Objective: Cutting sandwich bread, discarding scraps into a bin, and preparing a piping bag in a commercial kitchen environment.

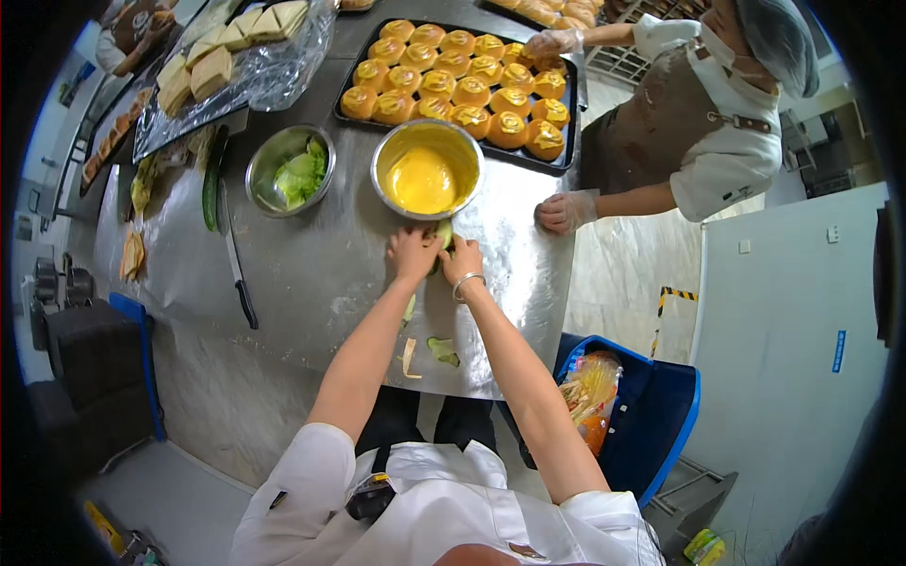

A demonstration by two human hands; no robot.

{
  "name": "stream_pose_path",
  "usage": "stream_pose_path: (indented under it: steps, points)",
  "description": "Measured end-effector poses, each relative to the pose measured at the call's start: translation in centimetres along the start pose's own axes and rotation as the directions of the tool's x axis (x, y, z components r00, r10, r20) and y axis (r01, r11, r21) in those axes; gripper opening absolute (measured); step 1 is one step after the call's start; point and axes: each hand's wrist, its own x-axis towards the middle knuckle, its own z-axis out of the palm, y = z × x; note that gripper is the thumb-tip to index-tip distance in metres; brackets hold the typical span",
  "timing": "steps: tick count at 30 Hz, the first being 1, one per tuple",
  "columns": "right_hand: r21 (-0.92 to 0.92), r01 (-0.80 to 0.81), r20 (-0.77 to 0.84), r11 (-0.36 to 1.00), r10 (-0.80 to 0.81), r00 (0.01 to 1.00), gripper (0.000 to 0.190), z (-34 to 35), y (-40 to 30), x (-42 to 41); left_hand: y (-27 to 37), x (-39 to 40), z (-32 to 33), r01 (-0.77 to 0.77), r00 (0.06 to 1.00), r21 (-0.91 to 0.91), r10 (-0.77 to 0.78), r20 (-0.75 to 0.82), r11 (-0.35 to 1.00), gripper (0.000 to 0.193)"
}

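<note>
My left hand (416,253) and my right hand (461,259) meet over a green vegetable piece (444,233) on the steel table (318,283); fingers of both touch it, and part of it is hidden. Just beyond stands a steel bowl of yellow cream (425,180). To its left is a steel bowl holding lettuce (301,177). Farther left lie a whole cucumber (211,185) and a knife with a black handle (244,301). Green scraps (444,350) and a pale strip (408,359) lie near the table's front edge.
A tray of cream-topped buns (453,88) fills the back, a co-worker's gloved hand (552,44) over it. Their other gloved hand (566,211) rests at the table's right edge. Sandwich pieces (212,71) on plastic film sit back left. A blue bin (658,417) with waste stands right.
</note>
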Motion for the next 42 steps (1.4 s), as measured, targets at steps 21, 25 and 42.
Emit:
stream_pose_path:
  steps: [21, 25, 42]
  points:
    - [0.079, -0.137, 0.209, 0.987, 0.118, 0.971, 0.095, -3.5, 5.1, -23.6, -7.6, -14.7, -10.4, -0.702, 0.669, 0.223, 0.519, 0.532, 0.676, 0.124]
    - [0.135, -0.168, 0.134, 0.976, 0.150, 0.980, 0.097, -0.4, 2.4, -22.3, -4.5, -13.7, -9.0, -0.649, 0.708, 0.292, 0.419, 0.568, 0.702, 0.126]
    - [0.739, -0.358, 0.089, 0.570, 0.445, 0.891, 0.054, 5.0, -1.6, -17.9, -5.8, -11.4, -5.1, -0.490, 0.733, -0.189, 0.519, 0.439, 0.851, 0.060]
